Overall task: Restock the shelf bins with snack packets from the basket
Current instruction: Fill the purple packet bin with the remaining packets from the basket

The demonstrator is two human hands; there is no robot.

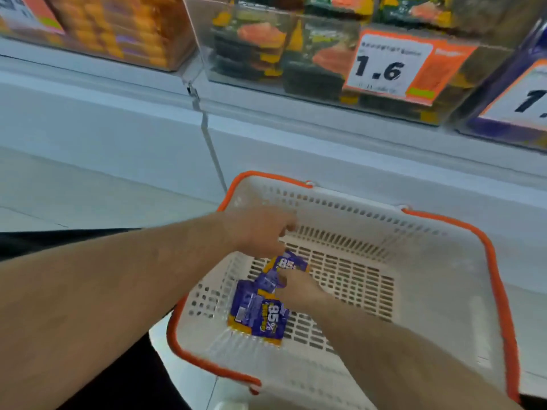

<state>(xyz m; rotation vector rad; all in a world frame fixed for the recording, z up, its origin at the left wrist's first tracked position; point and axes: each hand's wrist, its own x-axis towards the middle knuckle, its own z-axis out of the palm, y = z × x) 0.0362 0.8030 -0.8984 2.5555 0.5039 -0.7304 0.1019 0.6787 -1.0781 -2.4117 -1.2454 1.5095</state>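
Both of my hands are inside the basket [444, 276], a white perforated carrier with an orange rim and handles, which sits on the floor below the front edge of the shelf [325, 113].

My left hand [260, 232] reaches down at the basket's far left corner, fingers curled over the top of a purple and yellow snack packet [291, 263] printed "85%". Whether the fingers actually pinch it cannot be told; the grip point is hidden under the hand.

My right hand [299, 287] lies just beside it toward the near side, fingers curled onto the same cluster of packets; the exact hold is blurred.

A second pile of purple packets [259, 315] lies flat on the basket floor at its near left corner.

On the shelf above stand clear bins: one with orange packets [118, 31] at the left end, one with dark green packets [281, 54] in the middle carrying a price tag [390, 66] reading "1.6", and a purple-stocked bin [509, 113] at the right end.
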